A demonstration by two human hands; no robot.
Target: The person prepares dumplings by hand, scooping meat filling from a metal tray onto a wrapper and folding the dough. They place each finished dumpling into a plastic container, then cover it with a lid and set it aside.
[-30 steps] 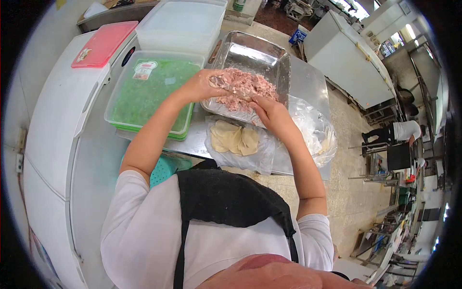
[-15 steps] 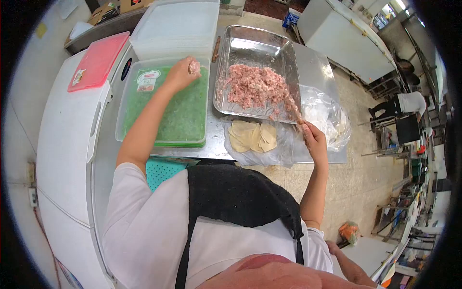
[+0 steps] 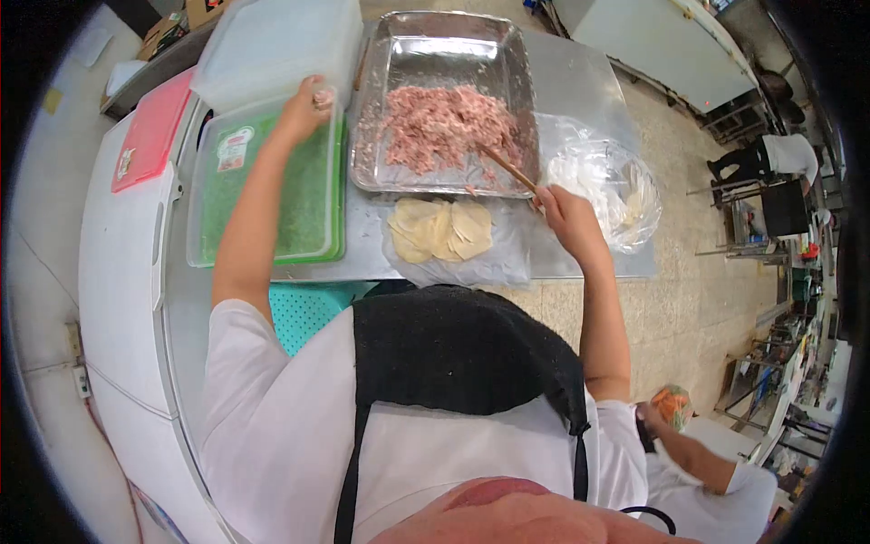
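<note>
My left hand (image 3: 306, 111) is closed above the right edge of a translucent lid over a green container (image 3: 281, 199); something small and pale shows at its fingers. In my right hand (image 3: 564, 216) is a thin wooden stick (image 3: 509, 170), its far tip in the pinkish ground meat (image 3: 449, 125). The meat lies in a deep metal tray (image 3: 444, 45). Round, pale dough wrappers (image 3: 440, 228) overlap on a plastic sheet just below the tray. A clear plastic bag (image 3: 603, 181) lies right of the tray.
Stacked translucent containers (image 3: 276, 50) stand behind the green one. A red lid (image 3: 154, 131) rests on the white freezer (image 3: 113, 236) at left. A turquoise basket (image 3: 308, 313) is below the table edge. A co-worker's arm (image 3: 693, 453) shows at lower right; another person (image 3: 784, 156) is at far right.
The stick's tip has come off the tray's corner into the meat, and more of the stick shows. The table's contents sit further left and higher in view. The co-worker at lower right shows more.
</note>
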